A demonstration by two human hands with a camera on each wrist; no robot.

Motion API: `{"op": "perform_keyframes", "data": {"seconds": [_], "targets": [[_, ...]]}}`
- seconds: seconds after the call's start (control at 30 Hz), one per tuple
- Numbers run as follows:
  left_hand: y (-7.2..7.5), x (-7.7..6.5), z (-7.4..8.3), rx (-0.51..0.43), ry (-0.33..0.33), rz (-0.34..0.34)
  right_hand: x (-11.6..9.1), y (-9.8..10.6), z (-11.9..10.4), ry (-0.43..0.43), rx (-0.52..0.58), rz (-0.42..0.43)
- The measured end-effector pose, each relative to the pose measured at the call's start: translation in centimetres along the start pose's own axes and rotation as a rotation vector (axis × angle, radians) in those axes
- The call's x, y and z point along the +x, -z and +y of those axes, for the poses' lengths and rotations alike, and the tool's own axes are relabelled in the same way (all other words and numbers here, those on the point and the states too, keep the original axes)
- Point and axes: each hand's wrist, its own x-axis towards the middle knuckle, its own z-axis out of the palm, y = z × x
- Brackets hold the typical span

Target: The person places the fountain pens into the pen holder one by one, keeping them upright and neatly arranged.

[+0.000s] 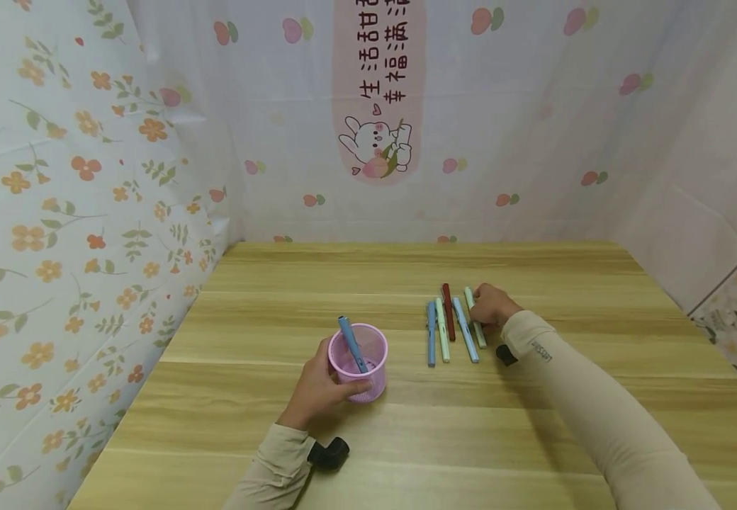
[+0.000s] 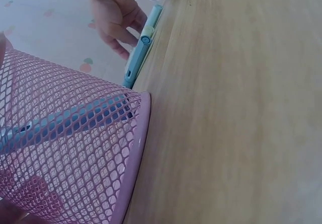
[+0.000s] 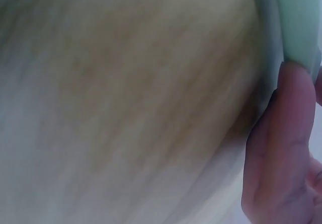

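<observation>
My left hand (image 1: 317, 388) grips a pink mesh pen cup (image 1: 378, 381) standing upright on the table, the thumb across its near side. Inside leans a blue pen (image 1: 351, 343), its upper end above the rim; the left wrist view shows it through the mesh (image 2: 75, 153). To the right, my right hand (image 1: 494, 306) pinches the rightmost pen, a pale green one (image 3: 299, 22), between thumb and fingers. Left of it lie a light blue pen (image 1: 466, 330), a dark red pen (image 1: 448, 313), another pale green pen (image 1: 442, 331) and a blue pen (image 1: 431, 334), roughly side by side.
The wood-grain table (image 1: 228, 397) ends at a patterned curtain (image 1: 266, 142) behind and a floral one (image 1: 56, 234) on the left. Black wrist devices show at the left wrist (image 1: 329, 453) and the right wrist (image 1: 505, 354).
</observation>
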Motion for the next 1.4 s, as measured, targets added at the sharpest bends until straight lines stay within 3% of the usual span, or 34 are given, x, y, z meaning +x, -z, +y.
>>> {"op": "perform_keyframes", "data": {"seconds": [0.37,0.73,1.0,1.27,1.4], "targets": [[-0.2,-0.2,1.6,0.027,0.011,0.009,-0.8,0.9,-0.4,0.062,0.013,-0.04],[0.0,-0.2,-0.3,0.03,0.01,-0.006,-0.9,1.2,-0.2,0.093,0.054,-0.054],[0.1,0.1,0.0,0.07,-0.012,0.011,-1.0,1.4,-0.4,0.112,0.132,-0.035],[0.0,0.1,0.2,0.047,0.012,0.018,-1.2,1.5,-0.6,0.107,0.233,-0.012],[0.0,-0.2,1.3,0.03,0.011,0.023,-1.2,1.4,-0.6,0.123,0.248,0.009]]}}
